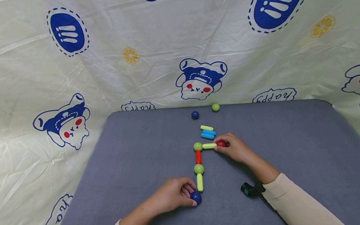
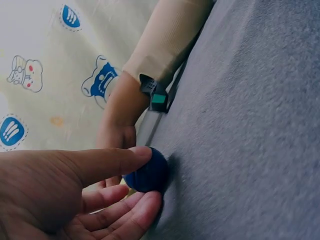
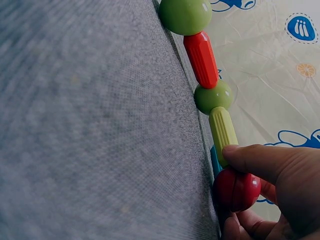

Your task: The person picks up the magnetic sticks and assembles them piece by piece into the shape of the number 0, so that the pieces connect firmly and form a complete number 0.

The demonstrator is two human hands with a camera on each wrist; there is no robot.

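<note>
A dark blue ball (image 1: 196, 197) is pinched between the thumb and fingers of my left hand (image 1: 174, 194), close beside the lower end of a yellow-green rod (image 1: 199, 183). That rod meets a green ball (image 1: 199, 169), from which a red rod (image 1: 198, 157) runs up to a second green ball (image 1: 198, 146). Sideways from there, another yellow-green rod (image 1: 209, 146) reaches a red ball (image 1: 221, 144). My right hand (image 1: 235, 148) grips this end, its thumb on the rod beside the red ball (image 3: 235, 190) in the right wrist view.
Beyond the joined pieces lie two blue rods (image 1: 208, 134) and a loose yellow-green rod (image 1: 206, 128). Farther back are a blue ball (image 1: 195, 115) and a green ball (image 1: 215, 107), near the far edge of the grey table (image 1: 133, 156). A printed curtain (image 1: 159, 79) hangs behind.
</note>
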